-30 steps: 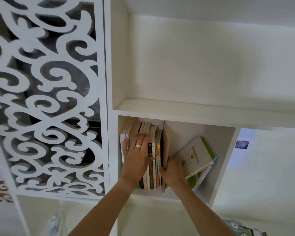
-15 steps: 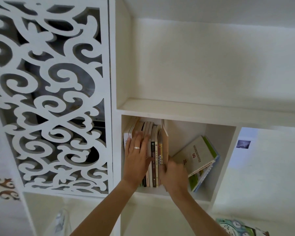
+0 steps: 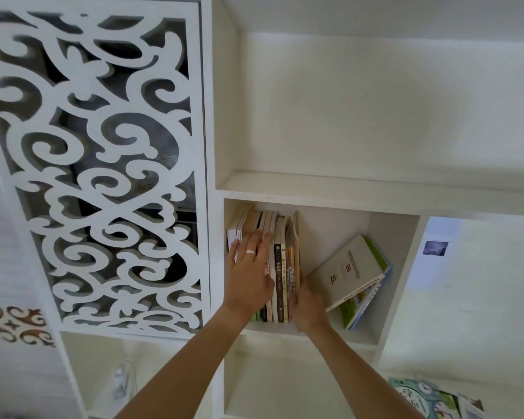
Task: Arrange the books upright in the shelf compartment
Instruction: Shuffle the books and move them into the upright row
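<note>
Head camera looks up at a white shelf unit, where a cut-out scroll panel fills the left side and a large bare compartment takes the upper right. Below that sits the smaller shelf compartment holding the books. A row of upright books stands packed against its left wall, spines facing out, in white, tan, dark brown and orange. Well apart from the row, a stack of leaning books tilts against the compartment's right wall, a grey-covered one on top with green and blue covers showing beneath it. Two bare forearms reach up from the bottom of the frame. The left hand lies flat across the spines of the upright row, fingers straight and together, a silver ring on one finger; it presses on the books without gripping them. The right hand is at the right end of the row, its fingers against the outermost tan book near the bottom; how far those fingers curl cannot be told, as they are turned away from the camera. A small dark picture hangs on the wall beyond the unit, and colourful printed items with clock faces lie at lower right.
</note>
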